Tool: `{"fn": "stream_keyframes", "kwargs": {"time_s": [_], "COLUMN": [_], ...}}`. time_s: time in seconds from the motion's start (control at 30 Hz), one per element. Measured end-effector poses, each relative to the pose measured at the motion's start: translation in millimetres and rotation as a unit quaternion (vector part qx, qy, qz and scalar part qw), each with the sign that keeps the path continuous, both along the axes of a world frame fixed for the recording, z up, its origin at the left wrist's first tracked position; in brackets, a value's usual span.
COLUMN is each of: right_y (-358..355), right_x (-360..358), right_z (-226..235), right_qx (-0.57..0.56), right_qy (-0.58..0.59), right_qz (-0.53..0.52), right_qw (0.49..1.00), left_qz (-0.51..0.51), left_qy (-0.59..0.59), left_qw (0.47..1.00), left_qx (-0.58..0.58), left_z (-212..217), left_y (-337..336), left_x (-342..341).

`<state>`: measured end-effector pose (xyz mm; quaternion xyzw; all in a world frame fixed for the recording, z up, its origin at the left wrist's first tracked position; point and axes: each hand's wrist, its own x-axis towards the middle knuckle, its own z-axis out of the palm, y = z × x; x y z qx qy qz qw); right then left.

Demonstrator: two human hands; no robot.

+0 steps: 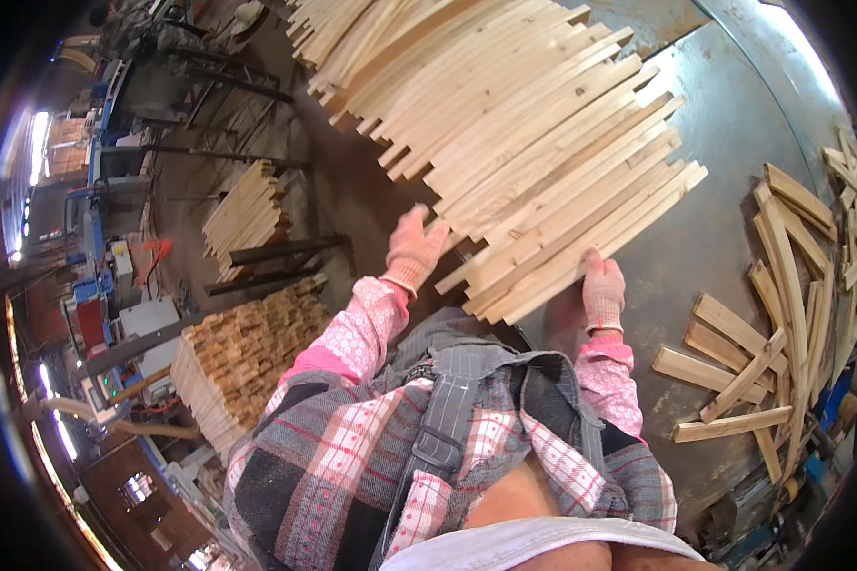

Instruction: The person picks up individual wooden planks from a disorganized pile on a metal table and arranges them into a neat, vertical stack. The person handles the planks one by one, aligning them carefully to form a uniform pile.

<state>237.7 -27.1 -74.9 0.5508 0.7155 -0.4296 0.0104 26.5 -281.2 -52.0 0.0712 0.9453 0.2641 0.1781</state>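
A wide row of pale wooden slats [552, 181] lies side by side on the metal table, their ends uneven. My left hand [417, 249], in a pinkish knitted glove, is at the left ends of the slats, thumb and fingers apart. It is slightly blurred, and I cannot tell whether it touches a slat end. On the near side, my gloved right hand [603, 288] grips the edge of the nearest slat [595, 252], its thumb on top and the other fingers mostly hidden.
Loose, partly curved wooden pieces [733, 362] lie in a heap on the metal table [628, 352] at the right. To the left, below table level, are a stack of wooden blocks [257, 338] and a smaller slat stack [245, 217] beside dark metal bars [286, 249]. Machinery stands farther left.
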Motion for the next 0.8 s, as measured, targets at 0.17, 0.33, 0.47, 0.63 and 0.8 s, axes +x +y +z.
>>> {"fn": "stream_keyframes", "kwargs": {"time_s": [0.17, 0.33, 0.47, 0.63, 0.8], "right_y": [19, 77, 87, 74, 50], "right_x": [18, 62, 55, 20, 23], "right_z": [-4, 6, 6, 19, 46], "right_qx": [0.064, 0.034, 0.091, 0.084, 0.067], "right_qy": [-0.041, -0.081, -0.117, -0.105, 0.012], "right_qz": [-0.097, -0.084, 0.017, -0.151, -0.221], "right_qw": [0.992, 0.993, 0.989, 0.979, 0.973], "left_qz": [-0.161, -0.436, -0.366, -0.364, -0.399], "left_qy": [-0.117, -0.228, -0.086, -0.095, -0.022], "left_qw": [0.980, 0.869, 0.923, 0.926, 0.913], "left_qx": [-0.011, -0.060, 0.076, 0.020, 0.080], "left_z": [39, 46, 9, 10, 39], "left_y": [9, 59, 141, 211, 194], "left_x": [31, 32, 8, 6, 3]}}
